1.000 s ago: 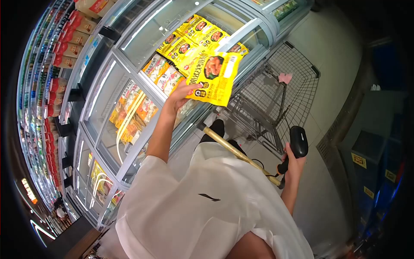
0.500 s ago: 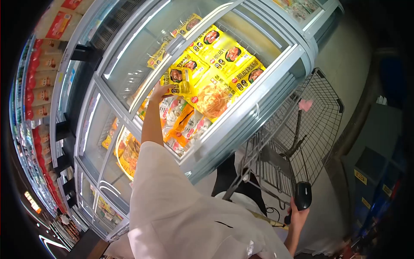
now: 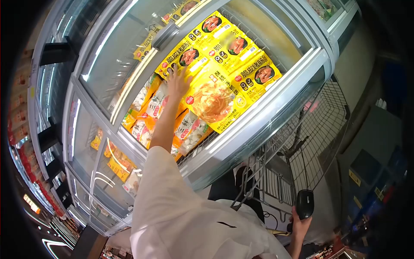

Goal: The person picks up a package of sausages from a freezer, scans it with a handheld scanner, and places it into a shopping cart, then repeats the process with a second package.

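Inside the freezer, my left hand (image 3: 177,84) lies with its fingers apart on the yellow food packs (image 3: 185,56), which show sausages on their fronts. To its right is a larger yellow pack (image 3: 211,101) picturing a pale, flaky food. Orange-and-white bags (image 3: 155,105) lie beside and below my left wrist. My right hand (image 3: 300,223) is closed around the handle of the shopping cart (image 3: 315,155), just below a rounded black end piece (image 3: 305,203). My palm hides part of the grip.
The chest freezer (image 3: 258,116) has a raised metal rim and a sliding glass lid with a grey handle (image 3: 165,36). More freezer sections with yellow bags (image 3: 118,166) continue at lower left. Dark blue-grey bins (image 3: 366,164) stand right of the cart.
My left hand has let go of the small yellow sausage pack, which now lies flat among the others. The view has shifted closer to the freezer. My right hand stays on the cart.
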